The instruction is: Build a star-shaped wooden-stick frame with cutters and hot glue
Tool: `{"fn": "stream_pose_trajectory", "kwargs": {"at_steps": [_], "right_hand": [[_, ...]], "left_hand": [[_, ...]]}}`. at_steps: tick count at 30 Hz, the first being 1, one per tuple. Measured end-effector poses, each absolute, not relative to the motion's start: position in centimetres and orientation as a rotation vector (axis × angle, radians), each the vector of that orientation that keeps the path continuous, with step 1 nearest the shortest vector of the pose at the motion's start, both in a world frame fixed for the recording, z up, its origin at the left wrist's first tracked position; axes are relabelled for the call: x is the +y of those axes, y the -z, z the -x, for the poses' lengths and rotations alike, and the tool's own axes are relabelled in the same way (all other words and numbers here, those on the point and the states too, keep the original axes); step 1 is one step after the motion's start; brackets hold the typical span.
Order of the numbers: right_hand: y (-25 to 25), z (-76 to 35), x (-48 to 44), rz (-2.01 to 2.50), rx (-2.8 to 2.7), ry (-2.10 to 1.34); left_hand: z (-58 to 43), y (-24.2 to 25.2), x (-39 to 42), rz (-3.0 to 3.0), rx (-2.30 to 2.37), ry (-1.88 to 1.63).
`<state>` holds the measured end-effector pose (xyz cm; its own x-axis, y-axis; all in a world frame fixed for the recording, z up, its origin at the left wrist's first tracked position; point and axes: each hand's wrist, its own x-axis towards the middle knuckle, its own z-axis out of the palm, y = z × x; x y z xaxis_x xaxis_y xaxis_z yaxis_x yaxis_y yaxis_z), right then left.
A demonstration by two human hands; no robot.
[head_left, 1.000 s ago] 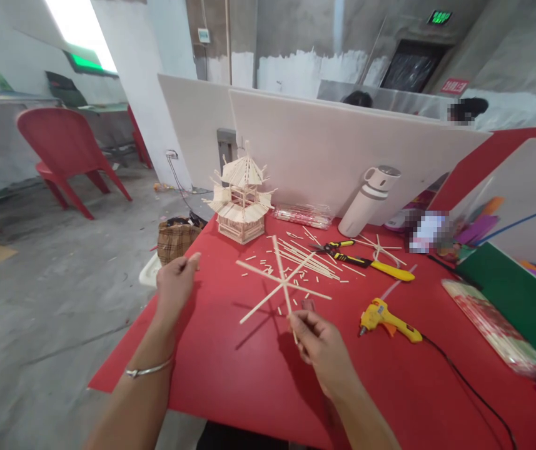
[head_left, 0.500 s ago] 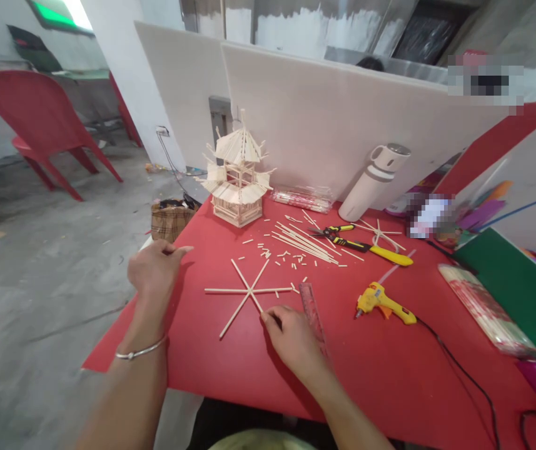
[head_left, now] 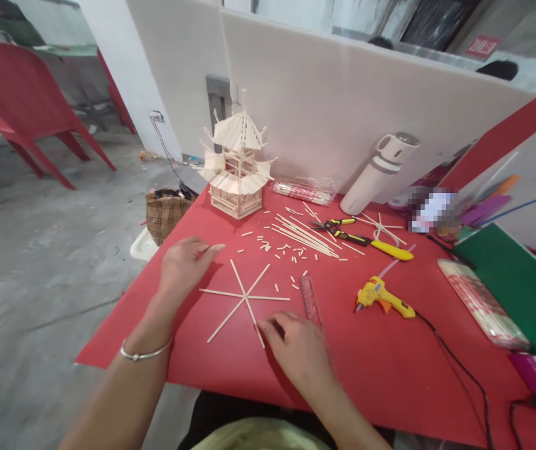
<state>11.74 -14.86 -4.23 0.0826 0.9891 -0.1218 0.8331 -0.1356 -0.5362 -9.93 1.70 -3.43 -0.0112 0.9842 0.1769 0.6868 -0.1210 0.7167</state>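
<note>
On the red tabletop lies a six-armed star of thin wooden sticks [head_left: 245, 296], its arms meeting at one centre. The fingertips of my right hand [head_left: 296, 347] are closed at its lower right arm, touching that stick near the end. My left hand [head_left: 187, 265], with a bangle on the wrist, hovers to the star's upper left, apart from it. Its fingers are curled, with thumb and forefinger close together; anything between them is too small to make out. Beside my right hand lies a clear ruler [head_left: 310, 300]. Short cut stick pieces [head_left: 283, 249] are scattered beyond the star.
A wooden-stick pagoda model [head_left: 238, 165] stands at the back left. Farther right are loose long sticks [head_left: 303, 236], yellow-black cutters [head_left: 359, 238], a second stick star [head_left: 380, 226], a white flask [head_left: 380, 172] and a corded yellow glue gun [head_left: 383, 297]. Packed sticks [head_left: 483, 303] lie near a green board [head_left: 521, 287].
My left hand has moved right, in over the table towards the star. The star has turned slightly and shifted a little left and down. My right hand stays at its lower right arm.
</note>
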Motion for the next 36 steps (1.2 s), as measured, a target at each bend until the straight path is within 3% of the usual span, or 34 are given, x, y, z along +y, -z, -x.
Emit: {"fn": "stream_pose_trajectory", "kwargs": {"at_steps": [5, 8, 18, 27, 36], "right_hand": [[4.8, -15.2, -16.8, 2.157, -1.843, -0.159], [6.2, -17.5, -18.8, 2.14, -1.844, -0.051], [6.1, -19.5, -19.5, 2.331, -1.766, -0.06], [2.4, -22.6, -8.8, 2.276, -1.736, -0.186], [3.8, -22.8, -2.6, 2.29, -1.786, -0.338]], "left_hand": [[10.3, 4.1, 2.1, -2.056, 1.767, -0.897], [10.5, 4.5, 2.1, -2.063, 1.741, -0.819], [9.5, 4.3, 1.6, -2.255, 1.456, -0.717], [8.7, 4.4, 1.1, -2.388, 0.881, -0.558], [8.9, 4.8, 1.3, -2.497, 0.699, -0.549]]}}
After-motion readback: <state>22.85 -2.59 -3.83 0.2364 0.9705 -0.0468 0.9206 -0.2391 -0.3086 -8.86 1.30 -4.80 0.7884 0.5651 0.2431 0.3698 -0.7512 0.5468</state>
